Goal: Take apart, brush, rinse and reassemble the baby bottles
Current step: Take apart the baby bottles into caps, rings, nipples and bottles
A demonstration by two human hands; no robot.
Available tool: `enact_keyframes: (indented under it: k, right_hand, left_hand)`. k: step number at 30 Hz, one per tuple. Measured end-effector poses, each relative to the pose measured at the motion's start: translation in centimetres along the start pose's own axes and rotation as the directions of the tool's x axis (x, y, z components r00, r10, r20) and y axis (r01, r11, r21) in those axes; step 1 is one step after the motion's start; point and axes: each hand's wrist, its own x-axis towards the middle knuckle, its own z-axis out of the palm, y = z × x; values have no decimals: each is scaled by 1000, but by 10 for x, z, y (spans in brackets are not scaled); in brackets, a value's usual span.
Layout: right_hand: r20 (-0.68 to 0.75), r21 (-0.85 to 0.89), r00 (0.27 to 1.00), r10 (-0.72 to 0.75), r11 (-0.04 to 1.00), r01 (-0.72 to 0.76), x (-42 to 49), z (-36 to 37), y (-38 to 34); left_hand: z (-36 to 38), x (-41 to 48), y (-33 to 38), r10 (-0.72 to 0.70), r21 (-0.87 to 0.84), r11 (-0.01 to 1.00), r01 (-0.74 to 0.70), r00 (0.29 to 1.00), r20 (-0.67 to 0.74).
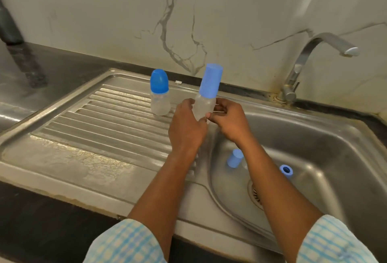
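A clear baby bottle (204, 106) with a tall pale blue cap (210, 80) is held slightly tilted in the air, above the edge where the ribbed drainboard (104, 120) meets the sink basin (324, 137). Its transparent body is gripped from both sides. The left hand (186, 128) is wrapped round the lower left of the bottle with curled fingers, and the right hand (228, 120) is closed against its right side, fingertips meeting the left hand's near the base. The cap is left uncovered above both hands.

A second baby bottle (160, 101), topped by a darker blue domed cap (159, 81), is seen standing upright on the drainboard, just left of the held one and apart from it.

Inside the basin, a loose pale blue cap (235, 158) is found tilted near the left wall, and a blue ring (286, 171) lies further right, both close to the drain strainer (255, 194), which is partly hidden by the right forearm.

A chrome tap (303, 59) is mounted behind the basin, its spout turned to the right. The steel sink is set into a dark desk (62, 68) backed by a veined marble wall (209, 11). Pale checked sleeves (125, 244) are visible at the bottom edge.
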Motion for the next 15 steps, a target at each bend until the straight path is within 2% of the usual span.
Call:
enact_keyframes:
  k: [5, 10, 12, 15]
  right_hand:
    - [-29, -105, 1000, 0, 994, -3, -42, -49, 8]
    - [53, -90, 997, 61, 994, -56, -80, -89, 21]
    - [-6, -109, 998, 63, 992, -63, -86, -94, 31]
    - [-177, -86, 982, 63, 993, -79, -87, -102, 36]
  left_hand:
    - [15, -22, 18, 135, -9, 991, -136, 970, 202]
    - [32, -41, 34, 241, 74, 957, -282, 908, 342]
    - [35, -41, 33, 265, 134, 932, -338, 885, 383]
    - [39, -41, 29, 285, 237, 873, -426, 840, 461]
